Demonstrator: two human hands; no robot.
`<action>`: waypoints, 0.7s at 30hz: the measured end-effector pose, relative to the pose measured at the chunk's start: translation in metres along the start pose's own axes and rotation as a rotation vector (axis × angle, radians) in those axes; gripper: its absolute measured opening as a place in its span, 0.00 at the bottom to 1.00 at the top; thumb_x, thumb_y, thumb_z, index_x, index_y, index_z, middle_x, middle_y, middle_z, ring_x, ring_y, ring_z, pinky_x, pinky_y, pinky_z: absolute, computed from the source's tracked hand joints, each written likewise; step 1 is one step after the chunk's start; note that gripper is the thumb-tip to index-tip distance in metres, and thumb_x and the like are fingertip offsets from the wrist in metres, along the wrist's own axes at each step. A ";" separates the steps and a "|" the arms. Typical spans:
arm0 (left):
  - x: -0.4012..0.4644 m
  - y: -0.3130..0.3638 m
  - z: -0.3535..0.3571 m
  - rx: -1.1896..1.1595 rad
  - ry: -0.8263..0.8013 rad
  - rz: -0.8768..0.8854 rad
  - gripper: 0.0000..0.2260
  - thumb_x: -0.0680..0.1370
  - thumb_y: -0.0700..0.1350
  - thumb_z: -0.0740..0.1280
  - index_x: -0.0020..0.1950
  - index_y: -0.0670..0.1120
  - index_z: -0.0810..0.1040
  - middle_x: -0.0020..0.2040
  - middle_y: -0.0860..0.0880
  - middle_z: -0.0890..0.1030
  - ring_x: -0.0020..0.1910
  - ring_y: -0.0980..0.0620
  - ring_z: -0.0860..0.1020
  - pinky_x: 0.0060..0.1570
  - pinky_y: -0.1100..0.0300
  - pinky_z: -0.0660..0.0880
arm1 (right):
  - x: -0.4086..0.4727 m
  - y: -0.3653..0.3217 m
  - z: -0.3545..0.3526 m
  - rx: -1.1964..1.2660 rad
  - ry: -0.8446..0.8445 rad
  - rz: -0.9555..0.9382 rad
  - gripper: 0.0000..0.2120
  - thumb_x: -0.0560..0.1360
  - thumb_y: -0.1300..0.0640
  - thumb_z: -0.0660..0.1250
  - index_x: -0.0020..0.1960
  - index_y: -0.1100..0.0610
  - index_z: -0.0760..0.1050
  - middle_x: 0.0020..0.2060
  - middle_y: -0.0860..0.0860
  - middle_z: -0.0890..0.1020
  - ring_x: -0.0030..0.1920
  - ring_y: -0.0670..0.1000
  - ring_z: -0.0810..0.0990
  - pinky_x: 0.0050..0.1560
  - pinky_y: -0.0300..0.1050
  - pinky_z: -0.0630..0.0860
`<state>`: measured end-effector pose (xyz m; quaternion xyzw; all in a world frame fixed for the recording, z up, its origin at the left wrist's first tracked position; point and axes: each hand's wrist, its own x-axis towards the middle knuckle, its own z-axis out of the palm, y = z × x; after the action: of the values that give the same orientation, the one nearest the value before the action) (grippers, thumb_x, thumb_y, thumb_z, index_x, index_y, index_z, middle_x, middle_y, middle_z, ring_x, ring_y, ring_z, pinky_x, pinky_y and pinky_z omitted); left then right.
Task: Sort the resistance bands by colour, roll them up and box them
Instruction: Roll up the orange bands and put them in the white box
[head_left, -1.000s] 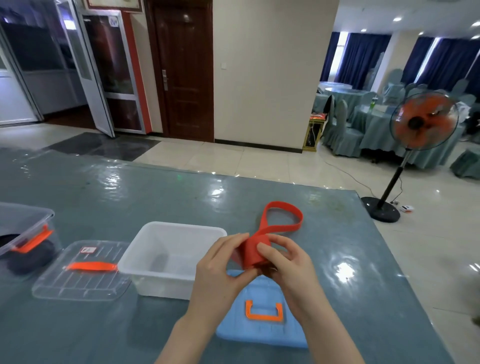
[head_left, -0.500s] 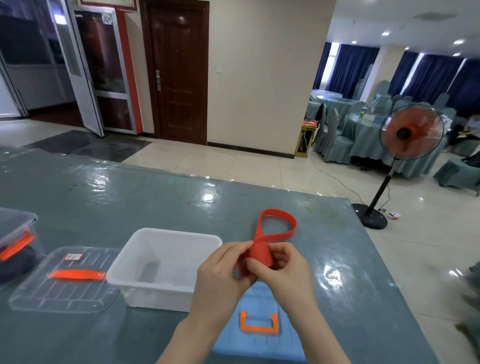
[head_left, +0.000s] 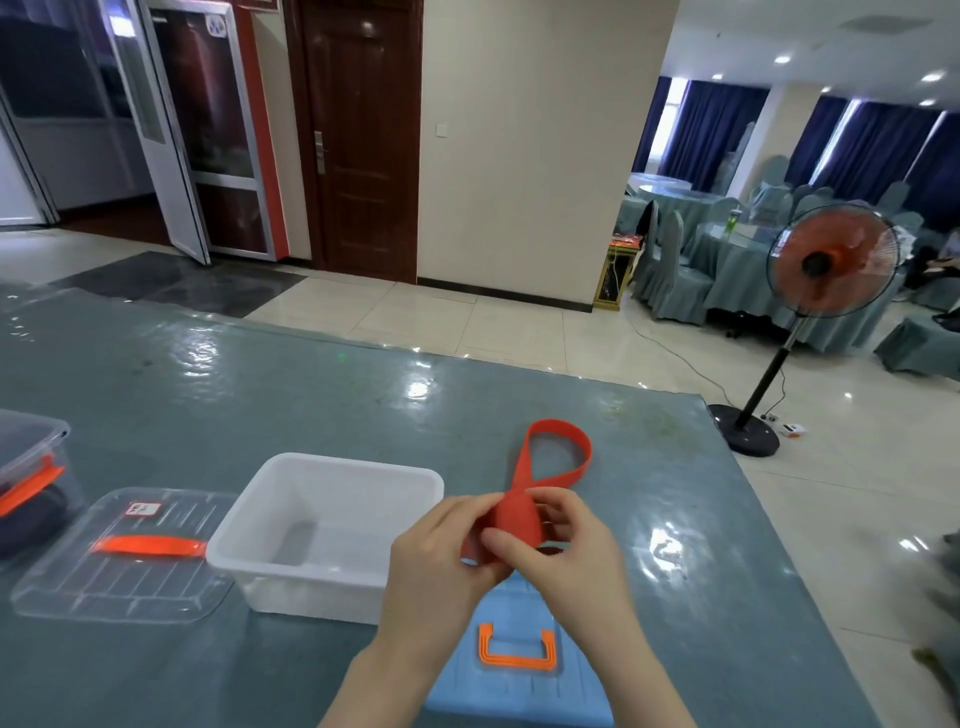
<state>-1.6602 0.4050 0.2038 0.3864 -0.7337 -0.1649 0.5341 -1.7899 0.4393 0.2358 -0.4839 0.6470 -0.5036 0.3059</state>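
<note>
An orange-red resistance band (head_left: 519, 519) is partly rolled, and its free end forms a loop lying on the table beyond my hands. My left hand (head_left: 441, 561) grips the roll from the left. My right hand (head_left: 566, 556) pinches it from the right with thumb and fingers. Just left of my hands stands an open white box (head_left: 244, 535) with nothing visible inside.
A blue lid with an orange handle (head_left: 519, 670) lies under my wrists. A clear lid with an orange handle (head_left: 119, 571) lies left of the white box. A clear box (head_left: 31, 457) holding something dark sits at the far left. A standing fan (head_left: 826, 265) is off the table, right.
The roll in my hands has grown and the free loop has got shorter. The view has shifted, with the far-left box sliding toward the frame edge.
</note>
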 end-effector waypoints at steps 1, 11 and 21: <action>0.000 0.002 0.001 -0.002 -0.002 0.010 0.20 0.63 0.47 0.78 0.54 0.50 0.81 0.46 0.62 0.79 0.46 0.70 0.75 0.47 0.78 0.69 | 0.000 0.002 0.001 -0.005 0.022 -0.008 0.17 0.63 0.53 0.80 0.49 0.48 0.80 0.42 0.44 0.84 0.44 0.40 0.82 0.44 0.36 0.77; 0.002 0.005 -0.001 -0.070 -0.049 -0.033 0.23 0.62 0.44 0.81 0.55 0.51 0.81 0.49 0.62 0.80 0.50 0.65 0.78 0.51 0.76 0.69 | 0.001 0.010 -0.010 0.582 -0.092 0.262 0.11 0.76 0.59 0.68 0.56 0.63 0.79 0.48 0.64 0.84 0.44 0.56 0.83 0.46 0.47 0.82; 0.007 0.014 0.007 -0.059 -0.075 0.000 0.22 0.66 0.47 0.78 0.59 0.48 0.80 0.52 0.57 0.81 0.52 0.64 0.77 0.53 0.75 0.69 | 0.001 0.011 -0.015 0.212 0.058 0.090 0.17 0.67 0.54 0.78 0.54 0.51 0.80 0.45 0.49 0.86 0.47 0.50 0.84 0.51 0.50 0.81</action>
<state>-1.6728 0.4077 0.2154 0.3640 -0.7480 -0.2006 0.5174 -1.8073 0.4444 0.2299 -0.4045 0.6197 -0.5690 0.3587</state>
